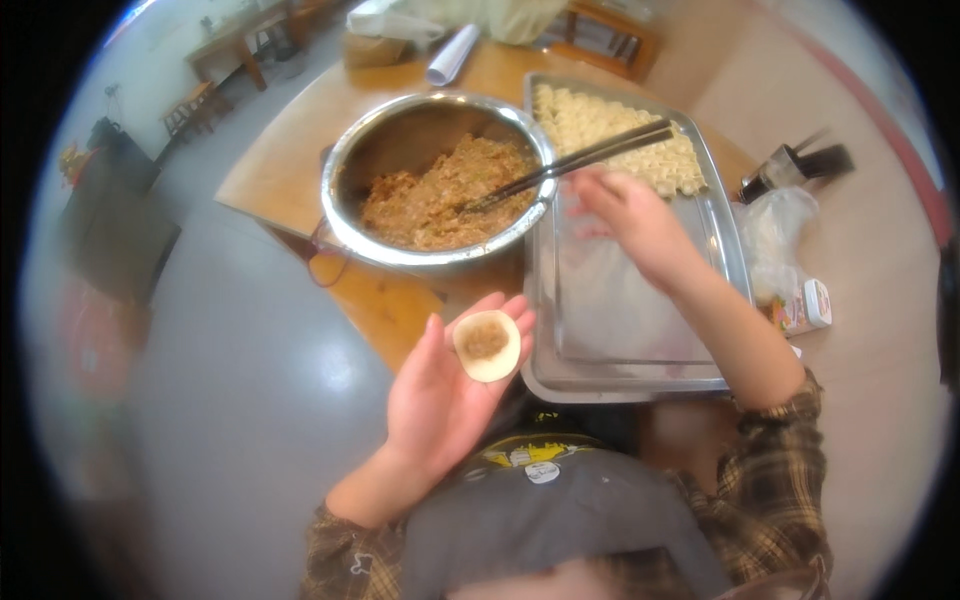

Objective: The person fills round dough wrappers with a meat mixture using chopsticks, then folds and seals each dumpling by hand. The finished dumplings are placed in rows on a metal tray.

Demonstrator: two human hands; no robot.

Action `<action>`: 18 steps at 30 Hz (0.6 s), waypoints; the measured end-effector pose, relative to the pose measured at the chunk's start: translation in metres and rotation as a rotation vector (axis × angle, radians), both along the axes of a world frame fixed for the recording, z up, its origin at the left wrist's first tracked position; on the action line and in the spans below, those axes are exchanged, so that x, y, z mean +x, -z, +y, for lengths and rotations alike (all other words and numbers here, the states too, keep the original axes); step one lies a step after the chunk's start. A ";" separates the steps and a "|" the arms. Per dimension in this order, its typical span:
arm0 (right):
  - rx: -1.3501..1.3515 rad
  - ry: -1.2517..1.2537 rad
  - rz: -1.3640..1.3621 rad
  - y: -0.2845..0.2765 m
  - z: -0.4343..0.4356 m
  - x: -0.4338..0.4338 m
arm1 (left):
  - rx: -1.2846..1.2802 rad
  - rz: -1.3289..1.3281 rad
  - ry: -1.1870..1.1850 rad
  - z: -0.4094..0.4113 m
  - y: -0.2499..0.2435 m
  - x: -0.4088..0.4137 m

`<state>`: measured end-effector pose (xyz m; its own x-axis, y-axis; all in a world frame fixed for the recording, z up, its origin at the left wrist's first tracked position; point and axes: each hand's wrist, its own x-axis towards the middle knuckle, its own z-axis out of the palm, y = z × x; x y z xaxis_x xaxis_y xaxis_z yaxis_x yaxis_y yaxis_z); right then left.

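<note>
On the upturned palm and fingers of my left hand lies a round dumpling wrapper, flat, with a lump of meat filling in its middle. Ahead of it stands a wide stainless steel bowl holding more minced filling. A pair of dark chopsticks leans on the bowl's right rim, tips in the mince. Just below their upper ends, my right hand hovers over the tray with fingers apart, blurred and apparently empty. The metal tray bears rows of folded dumplings at its far end.
Bowl and tray rest on a wooden table. A rolled white paper and plastic bags lie at its far edge. Right of the tray are a clear plastic bag, a white-lidded container and a dark utensil holder.
</note>
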<state>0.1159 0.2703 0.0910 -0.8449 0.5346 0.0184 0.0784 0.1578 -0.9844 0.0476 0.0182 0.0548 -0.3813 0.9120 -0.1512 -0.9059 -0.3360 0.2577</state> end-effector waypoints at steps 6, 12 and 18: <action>1.149 -0.198 0.145 -0.001 -0.080 0.099 | 0.066 -0.001 0.149 0.023 0.002 0.017; 1.105 0.052 0.278 0.033 -0.093 0.102 | 0.087 0.145 0.290 0.033 0.012 0.033; 0.757 0.055 0.262 0.023 -0.089 0.093 | -0.036 0.607 0.281 0.023 0.019 0.038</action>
